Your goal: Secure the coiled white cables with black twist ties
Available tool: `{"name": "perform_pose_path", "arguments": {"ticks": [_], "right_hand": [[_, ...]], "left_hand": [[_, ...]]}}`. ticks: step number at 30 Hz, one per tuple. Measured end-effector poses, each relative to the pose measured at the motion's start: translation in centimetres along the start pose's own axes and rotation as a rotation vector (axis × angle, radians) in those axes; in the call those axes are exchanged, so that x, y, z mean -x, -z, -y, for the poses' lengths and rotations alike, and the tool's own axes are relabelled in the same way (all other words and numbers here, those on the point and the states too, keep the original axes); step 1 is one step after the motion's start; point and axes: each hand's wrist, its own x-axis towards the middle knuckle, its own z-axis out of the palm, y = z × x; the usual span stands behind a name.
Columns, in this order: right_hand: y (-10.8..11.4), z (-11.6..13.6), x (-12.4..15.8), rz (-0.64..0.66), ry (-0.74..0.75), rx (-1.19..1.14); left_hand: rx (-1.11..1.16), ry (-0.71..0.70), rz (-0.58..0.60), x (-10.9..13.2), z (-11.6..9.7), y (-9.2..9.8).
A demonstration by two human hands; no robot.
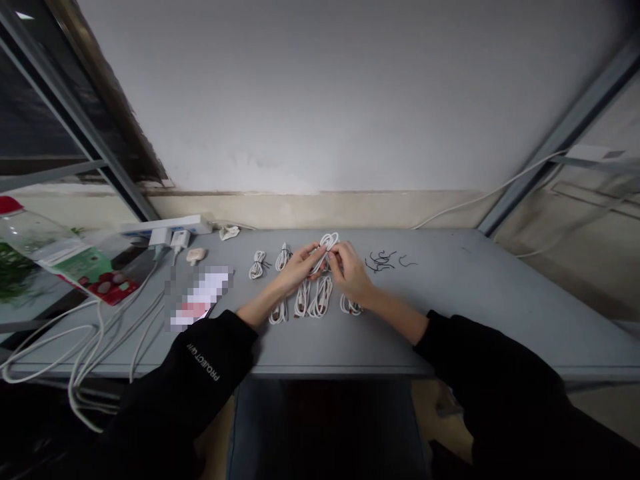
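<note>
Right at the centre of the frame, the left hand (pixel 299 265) and the right hand (pixel 349 272) are both grasping a looped white cable (pixel 327 245), pinching its strands close together between the fingers. Bundled white cables (pixel 320 298) are lying in rows just around the hands on the gray table (pixel 450 307), black wire ties (pixel 380 261) are waiting to the right, and a power strip (pixel 165 225) is sitting at upper left.

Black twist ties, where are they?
In the head view, the thin black twist ties lie on the grey table, right of the right hand and coiled white cables.
</note>
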Motion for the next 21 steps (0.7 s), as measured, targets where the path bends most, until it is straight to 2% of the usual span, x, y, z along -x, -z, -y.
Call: {"name": "perform_pose_path", "arguments": {"ticks": [4, 9, 13, 18, 21], "right_hand": [[0.0, 0.2, 0.0, 0.001, -0.040, -0.026], [0.2, 0.3, 0.1, 0.018, -0.238, -0.204], [0.2, -0.5, -0.1, 0.124, -0.463, -0.491], [0.5, -1.0, -0.7, 0.255, -0.770, -0.955], [1.4, -0.9, -1.2, 0.347, -0.889, -1.088]], "left_hand": [[-0.024, -0.009, -0.008, 0.1, 0.0, -0.2], [-0.122, -0.057, -0.071, 0.0, 0.1, -0.3], [-0.277, -0.069, -0.116, -0.1, 0.2, 0.0], [-0.495, -0.166, -0.164, -0.1, 0.8, 0.3], [-0.584, -0.214, -0.161, 0.0, 1.1, 0.4]]}}
